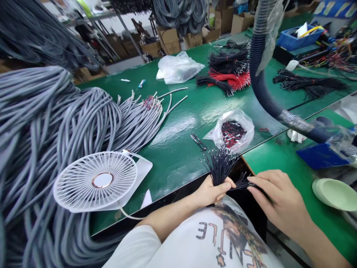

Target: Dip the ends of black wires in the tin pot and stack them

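- Fingers, L hand (212,191): clenched round blk wire bunch (221,165), silvery tips fanned up, at near edge of table (178,158).
- R hand (281,199): thumb + fingertips pinching blk strands (241,183) just beside; can't tell if same bunch.
- Clear bag (249,128) w/ blk/red bits (232,133) beyond bunch, snips (198,142) near it.
- White fan (95,181) to L, by grey cables (92,115).

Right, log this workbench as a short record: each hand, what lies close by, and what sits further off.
Left hand: closed around a bundle of black wires; the hand is in front of the bench edge
Right hand: fingers at the bundle's trailing part; firmness of grip unclear
Near the bundle: snips; clear plastic bag holding small black and red pieces
Bench left: grey cables, white fan
Bench back: red wires among black bundles
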`<action>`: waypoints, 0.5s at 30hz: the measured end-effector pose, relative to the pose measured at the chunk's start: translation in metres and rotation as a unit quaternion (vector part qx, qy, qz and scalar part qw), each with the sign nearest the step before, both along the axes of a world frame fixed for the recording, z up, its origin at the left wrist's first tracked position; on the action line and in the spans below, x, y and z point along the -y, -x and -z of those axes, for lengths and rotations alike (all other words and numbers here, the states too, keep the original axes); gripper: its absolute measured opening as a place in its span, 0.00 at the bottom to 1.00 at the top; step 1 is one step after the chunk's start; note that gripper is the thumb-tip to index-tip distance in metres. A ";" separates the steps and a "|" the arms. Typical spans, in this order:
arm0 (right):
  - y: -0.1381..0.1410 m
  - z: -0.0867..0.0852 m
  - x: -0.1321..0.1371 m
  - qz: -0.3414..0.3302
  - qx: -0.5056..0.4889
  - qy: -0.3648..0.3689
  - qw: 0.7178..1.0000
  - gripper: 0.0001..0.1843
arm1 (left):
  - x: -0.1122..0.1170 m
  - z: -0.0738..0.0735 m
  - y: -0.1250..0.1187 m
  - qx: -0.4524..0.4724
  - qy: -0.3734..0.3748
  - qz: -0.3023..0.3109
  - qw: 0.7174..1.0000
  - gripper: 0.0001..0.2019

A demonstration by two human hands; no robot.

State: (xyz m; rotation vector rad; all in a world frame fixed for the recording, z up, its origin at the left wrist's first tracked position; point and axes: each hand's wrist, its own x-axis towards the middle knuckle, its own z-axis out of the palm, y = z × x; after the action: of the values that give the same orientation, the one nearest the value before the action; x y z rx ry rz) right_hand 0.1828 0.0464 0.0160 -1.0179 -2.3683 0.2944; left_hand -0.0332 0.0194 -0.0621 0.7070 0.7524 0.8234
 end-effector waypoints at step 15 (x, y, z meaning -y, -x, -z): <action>0.023 0.005 -0.050 0.075 -0.094 0.467 0.876 0.25 | 0.005 -0.001 -0.008 -0.067 -0.047 0.031 0.996 0.28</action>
State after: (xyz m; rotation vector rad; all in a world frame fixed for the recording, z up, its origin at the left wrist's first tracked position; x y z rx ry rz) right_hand 0.1599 0.0967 0.0112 -1.4730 -1.9087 1.4971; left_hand -0.0250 0.0147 -0.0612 0.8730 0.8112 0.7638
